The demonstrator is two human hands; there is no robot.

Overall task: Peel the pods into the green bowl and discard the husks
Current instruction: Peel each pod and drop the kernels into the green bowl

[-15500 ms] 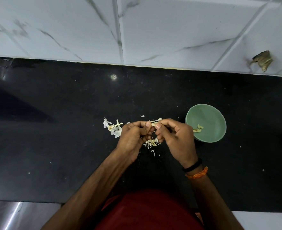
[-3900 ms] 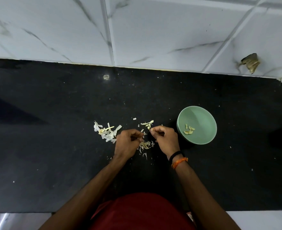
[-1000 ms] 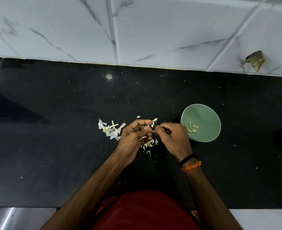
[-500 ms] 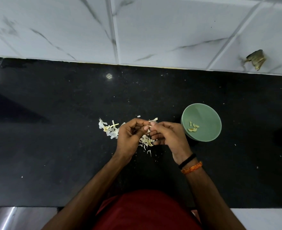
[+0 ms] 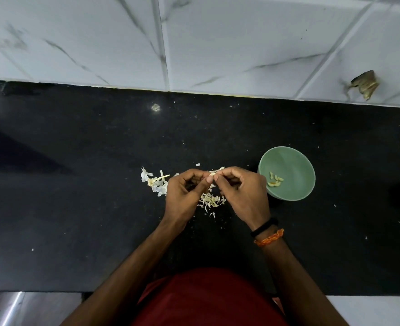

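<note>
I stood at a black counter (image 5: pixel 76 161) against a white tiled wall (image 5: pixel 241 38), seen from above. My left hand (image 5: pixel 185 196) and right hand (image 5: pixel 241 196) met fingertip to fingertip, both pinching one small pale pod (image 5: pixel 211 179) between them, fingers curled tight, so I could split its skin. I held it above a heap of husks (image 5: pixel 212 200), probably so scraps fell there; more husks lay to the left (image 5: pixel 155 183). The green bowl (image 5: pixel 295 158) sat just right of my right hand, close for dropping, with a few peeled pieces (image 5: pixel 275 181) inside
</note>
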